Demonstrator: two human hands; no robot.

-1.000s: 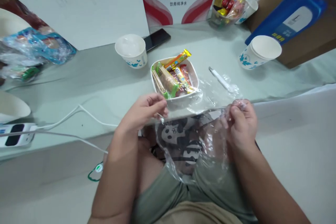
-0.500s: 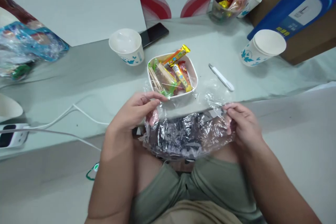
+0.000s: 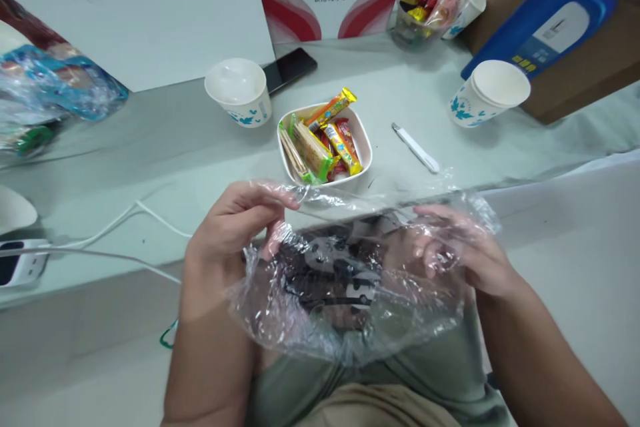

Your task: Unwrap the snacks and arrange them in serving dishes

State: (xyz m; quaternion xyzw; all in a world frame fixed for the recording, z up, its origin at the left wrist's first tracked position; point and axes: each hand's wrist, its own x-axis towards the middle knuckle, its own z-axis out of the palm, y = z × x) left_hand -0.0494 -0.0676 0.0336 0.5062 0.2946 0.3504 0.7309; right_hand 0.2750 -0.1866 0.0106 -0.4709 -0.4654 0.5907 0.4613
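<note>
Clear plastic film (image 3: 345, 330) spreads crosswise, long axis left to right; the left hand (image 3: 240, 223) pinches one end, the right hand (image 3: 460, 247) half-curls beneath the other, its grip unclear.

Clear plastic film (image 3: 340, 327) spreads wider now, reaching past the left hand (image 3: 233, 230) at the wrist and outward beyond the right hand (image 3: 460, 247), after hanging narrower a second ago. The right hand's fingers, a closed grip a second earlier, now show looser and blurred through the film. Below both hands, its lower edge sags farther than the bunched fold of half a second ago. Beyond the left hand's fingertips, the snack bowl's near rim (image 3: 345, 181), previously overlapped, appears uncovered.
</note>
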